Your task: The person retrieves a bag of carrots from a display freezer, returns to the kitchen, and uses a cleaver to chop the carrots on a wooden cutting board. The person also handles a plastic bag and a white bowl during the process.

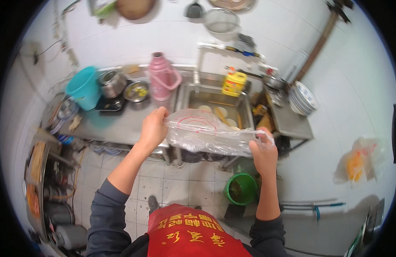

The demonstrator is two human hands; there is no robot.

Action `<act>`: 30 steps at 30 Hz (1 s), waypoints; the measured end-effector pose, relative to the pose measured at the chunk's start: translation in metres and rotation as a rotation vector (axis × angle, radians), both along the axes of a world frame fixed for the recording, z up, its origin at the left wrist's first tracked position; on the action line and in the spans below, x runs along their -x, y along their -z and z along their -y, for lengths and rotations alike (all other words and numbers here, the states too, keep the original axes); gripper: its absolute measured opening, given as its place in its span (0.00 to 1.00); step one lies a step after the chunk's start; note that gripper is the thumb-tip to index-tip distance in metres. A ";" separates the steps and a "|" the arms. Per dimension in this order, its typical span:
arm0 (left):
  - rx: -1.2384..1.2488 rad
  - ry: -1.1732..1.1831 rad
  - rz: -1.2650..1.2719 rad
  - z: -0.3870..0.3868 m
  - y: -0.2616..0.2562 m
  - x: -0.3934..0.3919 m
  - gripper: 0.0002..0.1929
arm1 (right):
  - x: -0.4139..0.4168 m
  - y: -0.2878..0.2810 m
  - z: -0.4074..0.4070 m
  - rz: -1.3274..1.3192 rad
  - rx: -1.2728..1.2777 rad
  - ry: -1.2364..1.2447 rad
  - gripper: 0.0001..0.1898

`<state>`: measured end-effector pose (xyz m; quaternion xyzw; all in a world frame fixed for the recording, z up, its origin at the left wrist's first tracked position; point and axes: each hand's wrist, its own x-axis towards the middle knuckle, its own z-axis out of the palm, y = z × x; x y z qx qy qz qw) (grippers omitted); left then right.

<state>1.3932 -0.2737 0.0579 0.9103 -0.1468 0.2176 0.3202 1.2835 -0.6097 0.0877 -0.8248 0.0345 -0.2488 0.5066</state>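
A clear plastic bag [204, 131] with red print is stretched sideways between my two hands. My left hand [154, 127] pinches its left end, and my right hand [264, 152] grips the bunched right end. The bag hangs in front of a stainless-steel sink [181, 106] and hides part of it. Several pale round items [221, 111], which I cannot identify, lie in the basin. On the sink's back right corner stands a yellow detergent jug [234, 84]. Behind my left hand, a pink thermos flask [161, 77] stands on the steel counter [127, 127].
Left on the counter are a turquoise bucket [84, 88], a steel pot [113, 84] and a steel bowl [136, 91]. Stacked bowls [302, 98] sit on the right side table [289, 127]. A green bin [240, 189] stands on the tiled floor [181, 189]. A gas cylinder [71, 237] is lower left.
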 end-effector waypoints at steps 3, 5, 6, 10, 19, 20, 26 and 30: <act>0.067 -0.071 0.017 -0.070 -0.024 0.044 0.13 | 0.021 -0.049 -0.101 0.434 0.378 0.021 0.39; 0.019 -0.108 0.067 -0.117 -0.034 0.075 0.13 | 0.030 -0.066 -0.174 0.601 0.560 -0.215 0.41; 0.034 -0.116 0.058 -0.137 -0.039 0.092 0.15 | 0.034 -0.071 -0.211 0.588 0.688 -0.325 0.42; 0.039 0.079 0.052 -0.227 -0.069 0.156 0.18 | -0.014 -0.037 -0.334 0.386 0.997 -0.474 0.25; -0.363 -0.778 -0.149 -0.511 -0.005 0.321 0.18 | -0.036 0.012 -0.587 0.147 0.943 -0.667 0.09; -0.379 -0.858 -0.081 -0.525 0.000 0.335 0.18 | -0.032 0.016 -0.616 0.134 0.947 -0.720 0.09; -0.405 -0.905 -0.147 -0.599 0.041 0.367 0.12 | 0.010 0.026 -0.784 0.197 0.943 -1.109 0.09; -0.398 -1.124 -0.152 -0.676 0.057 0.397 0.05 | -0.008 0.063 -0.862 0.222 1.040 -1.140 0.09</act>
